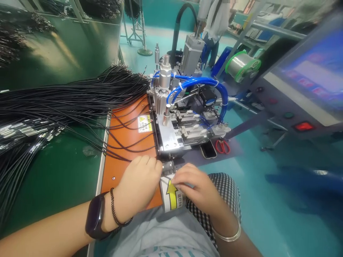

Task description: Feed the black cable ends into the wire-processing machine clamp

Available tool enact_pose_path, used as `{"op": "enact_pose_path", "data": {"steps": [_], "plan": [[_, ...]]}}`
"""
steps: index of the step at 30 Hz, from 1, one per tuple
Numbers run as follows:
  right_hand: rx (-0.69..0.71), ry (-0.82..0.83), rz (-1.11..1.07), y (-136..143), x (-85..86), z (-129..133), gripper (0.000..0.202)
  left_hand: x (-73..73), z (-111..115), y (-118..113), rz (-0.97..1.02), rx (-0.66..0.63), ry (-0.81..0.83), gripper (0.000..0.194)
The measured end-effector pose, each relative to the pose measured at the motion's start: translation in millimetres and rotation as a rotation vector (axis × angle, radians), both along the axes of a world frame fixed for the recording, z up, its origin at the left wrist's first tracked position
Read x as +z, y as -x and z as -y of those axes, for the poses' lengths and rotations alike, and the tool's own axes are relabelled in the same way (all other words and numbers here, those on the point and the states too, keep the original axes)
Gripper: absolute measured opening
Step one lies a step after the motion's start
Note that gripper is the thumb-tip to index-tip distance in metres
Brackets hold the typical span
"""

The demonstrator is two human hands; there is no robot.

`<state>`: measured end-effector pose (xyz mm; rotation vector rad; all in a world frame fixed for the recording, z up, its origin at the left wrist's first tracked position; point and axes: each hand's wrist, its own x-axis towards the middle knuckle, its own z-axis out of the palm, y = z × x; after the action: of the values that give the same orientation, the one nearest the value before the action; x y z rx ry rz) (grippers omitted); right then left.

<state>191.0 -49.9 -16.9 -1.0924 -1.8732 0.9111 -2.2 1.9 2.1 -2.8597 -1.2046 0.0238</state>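
My left hand (143, 180) is closed at the near end of the machine's feed slot, its fingertips turned away from view. A black cable (118, 156) runs from the left across the orange table into this hand. My right hand (197, 184) pinches thumb and fingers together just above a white label with a yellow arrow (172, 196); what lies in the pinch is too small to make out. Between the hands shows a small dark metal block (168, 167). Right beyond them stands the machine (167, 134) with metal cylinders and blue air hoses (200, 81). Several cables enter its left side.
A thick bundle of black cables (80, 92) lies across the green table (75, 175) on the left. A phone (208, 150) and red-handled scissors (223, 146) rest right of the machine. A control screen (313, 75) and a wire spool (242, 66) stand at right; a person (215, 25) is behind.
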Motion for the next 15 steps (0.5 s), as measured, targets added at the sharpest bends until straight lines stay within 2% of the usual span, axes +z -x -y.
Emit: {"op": "enact_pose_path", "data": {"steps": [4, 8, 11, 15], "plan": [[-0.145, 0.103, -0.027, 1.9, -6.3, 0.6, 0.019, -0.6, -2.6, 2.1, 0.015, 0.021, -0.016, 0.013], [-0.203, 0.19, -0.059, 2.0, -9.6, 0.7, 0.021, 0.7, 0.6, 1.0, 0.124, -0.095, 0.065, 0.014], [-0.219, 0.191, -0.097, 2.6, -10.5, 0.1, 0.019, -0.5, -0.3, -0.9, 0.252, -0.191, 0.144, 0.02], [-0.36, 0.17, -0.123, 7.4, -10.2, -1.0, 0.011, -6.5, -4.1, -0.3, 0.304, -0.155, 0.2, 0.022]]}}
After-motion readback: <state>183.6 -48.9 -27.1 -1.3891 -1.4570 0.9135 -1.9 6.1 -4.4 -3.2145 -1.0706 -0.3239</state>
